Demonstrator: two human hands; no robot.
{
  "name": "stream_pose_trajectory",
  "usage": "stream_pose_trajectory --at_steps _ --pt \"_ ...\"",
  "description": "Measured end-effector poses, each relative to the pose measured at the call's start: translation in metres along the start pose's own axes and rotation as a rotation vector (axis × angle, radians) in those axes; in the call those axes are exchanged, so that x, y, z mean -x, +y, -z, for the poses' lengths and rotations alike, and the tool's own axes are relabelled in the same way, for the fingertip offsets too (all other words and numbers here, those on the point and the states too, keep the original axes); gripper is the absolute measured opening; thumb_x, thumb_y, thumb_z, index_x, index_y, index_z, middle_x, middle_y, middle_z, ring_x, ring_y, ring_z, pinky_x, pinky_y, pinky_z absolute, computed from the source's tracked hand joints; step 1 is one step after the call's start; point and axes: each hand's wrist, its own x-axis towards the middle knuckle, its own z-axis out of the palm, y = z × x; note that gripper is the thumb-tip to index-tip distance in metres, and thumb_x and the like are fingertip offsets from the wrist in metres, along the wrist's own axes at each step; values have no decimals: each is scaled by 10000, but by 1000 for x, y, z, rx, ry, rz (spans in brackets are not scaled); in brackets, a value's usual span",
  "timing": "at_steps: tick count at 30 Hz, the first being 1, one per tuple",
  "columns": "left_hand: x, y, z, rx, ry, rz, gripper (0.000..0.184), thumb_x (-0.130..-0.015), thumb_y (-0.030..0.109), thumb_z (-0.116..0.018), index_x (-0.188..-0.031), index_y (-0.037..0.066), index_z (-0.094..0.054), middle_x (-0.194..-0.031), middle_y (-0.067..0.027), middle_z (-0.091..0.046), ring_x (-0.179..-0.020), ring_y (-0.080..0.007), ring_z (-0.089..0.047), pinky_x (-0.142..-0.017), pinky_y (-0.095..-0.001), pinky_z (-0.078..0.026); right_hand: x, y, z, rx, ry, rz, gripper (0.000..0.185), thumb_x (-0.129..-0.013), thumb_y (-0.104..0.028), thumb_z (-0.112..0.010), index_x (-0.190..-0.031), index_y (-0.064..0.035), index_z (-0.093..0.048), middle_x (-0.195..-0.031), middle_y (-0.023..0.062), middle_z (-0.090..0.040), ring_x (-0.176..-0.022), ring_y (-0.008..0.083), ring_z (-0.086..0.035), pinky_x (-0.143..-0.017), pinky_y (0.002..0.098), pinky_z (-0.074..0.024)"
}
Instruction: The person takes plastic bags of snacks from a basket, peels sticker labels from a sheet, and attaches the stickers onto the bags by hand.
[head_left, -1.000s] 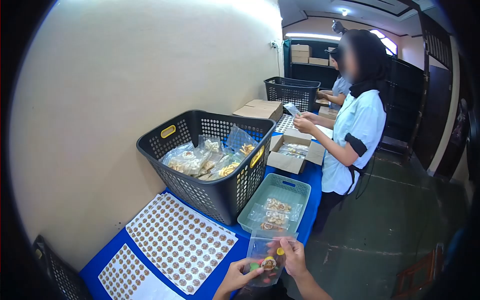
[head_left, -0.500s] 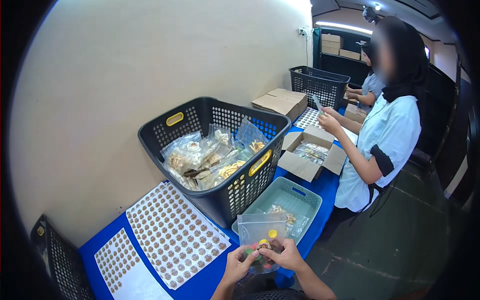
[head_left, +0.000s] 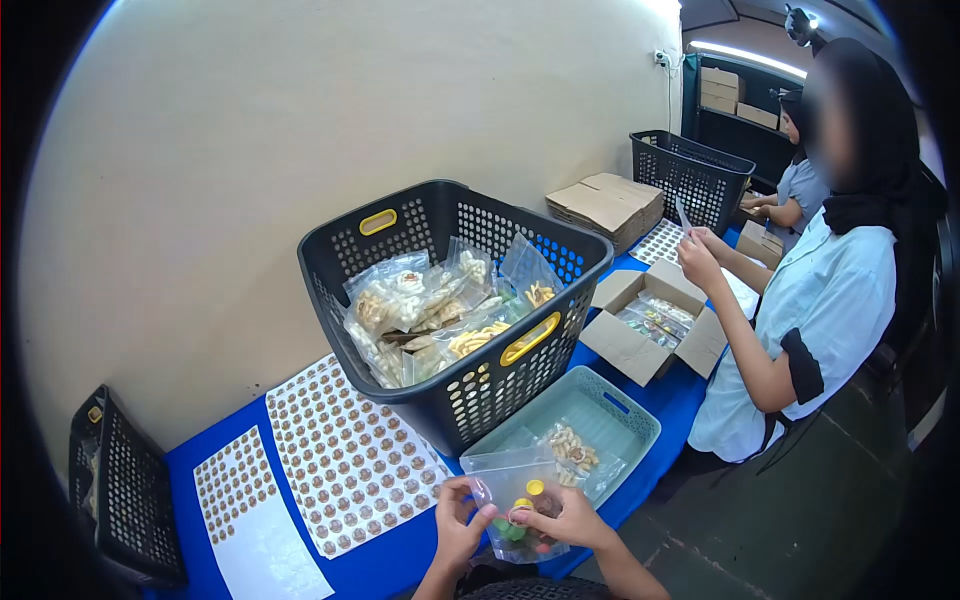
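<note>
A clear zip bag (head_left: 512, 474) with yellow, green, red and brown pieces inside is held upright in front of me. My left hand (head_left: 458, 522) pinches its left edge between thumb and fingers. My right hand (head_left: 572, 520) grips the right side, its thumb lying on the front near a small round sticker, partly covered. Just behind the bag is a pale green tray (head_left: 632, 432) holding a bag of light-coloured snacks (head_left: 572, 450). Sheets of round stickers (head_left: 345, 455) lie to the left of my hands.
A large black basket (head_left: 400, 398) full of bagged snacks stands behind the tray. An open carton (head_left: 612, 345) holds more packets, and flattened cardboard (head_left: 605, 205) is stacked beyond. A co-worker (head_left: 835, 290) stands at the right; another person sits farther back. A second sticker sheet (head_left: 240, 490) lies at left.
My left thumb has come off the bag's front, and the hand now holds the left edge higher up. The right thumb stays by the sticker. The view has turned slightly left.
</note>
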Motion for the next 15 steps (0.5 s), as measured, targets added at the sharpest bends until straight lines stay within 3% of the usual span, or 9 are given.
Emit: stream_pose_trajectory --at_steps 1,2,3,5,7,9,10,12,15 --pt "-4 -1 -5 -26 115 -175 334 -700 74 -603 -962 19 -402 -979 -89 -437 -900 -164 -468 -778 -293 -390 -2 1 -1 -6 68 112 333 -743 -217 -607 -965 12 -511 -702 36 -566 -582 61 -521 -460 194 -425" --pt "-5 -2 -9 -118 203 -183 436 -693 130 -602 -1043 4 -374 -1062 -126 -383 -995 -204 -410 -827 -322 -364 -4 3 -1 -56 48 90 357 -744 -196 -592 -1032 -13 -488 -756 51 -552 -632 118 -531 -535 240 -437" --pt "-7 -1 -14 -117 205 -190 436 -693 130 -602 -1043 4 -374 -1062 -126 -383 -995 -204 -410 -827 -322 -364 -7 2 -1 -53 44 95 357 -744 -196 -592 -1032 -13 -488 -756 51 -552 -632 118 -531 -535 240 -437" --pt "-12 3 -24 -395 164 -368 588 -692 210 -603 -1146 -28 -316 -1144 -162 -332 -1087 -243 -334 -885 -352 -318 -12 -2 -5 554 277 501 380 -738 -175 -581 -1082 -51 -478 -830 88 -513 -674 196 -519 -588 280 -428" --pt "-13 5 -31 -435 -19 -352 764 -692 341 -608 -1226 -50 -226 -1251 -203 -234 -1168 -268 -246 -934 -369 -260 -16 -1 -10 418 221 508 431 -712 -196 -598 -1109 -84 -473 -903 119 -458 -751 247 -485 -653 309 -411" --pt "-11 6 -35 -339 10 -255 664 -760 329 -547 -1225 -37 -247 -1197 -189 -334 -1070 -251 -388 -884 -338 -332 -20 -5 -15 641 120 661 483 -685 -146 -602 -1140 -74 -456 -953 112 -414 -837 229 -426 -740 316 -363" --pt "-12 12 -35 -343 21 -261 664 -760 329 -547 -1225 -37 -247 -1197 -189 -334 -1070 -251 -388 -884 -338 -332 -17 -17 -17 551 74 661 529 -665 -183 -627 -1157 -91 -455 -988 108 -398 -871 227 -400 -786 311 -329" --pt "-15 24 -36 -105 170 -17 459 -829 257 -462 -1181 -19 -356 -1069 -137 -479 -891 -180 -512 -775 -275 -411 -21 -28 -10 622 7 707 558 -648 -198 -644 -1161 -93 -450 -997 110 -394 -862 223 -399 -787 306 -327" --pt "-21 8 -18 -85 168 58 307 -866 192 -388 -1090 1 -474 -929 -77 -561 -766 -112 -539 -686 -226 -437 -31 -10 3 627 -22 771 571 -606 -209 -687 -1116 -74 -471 -1012 109 -387 -846 196 -399 -765 280 -333"
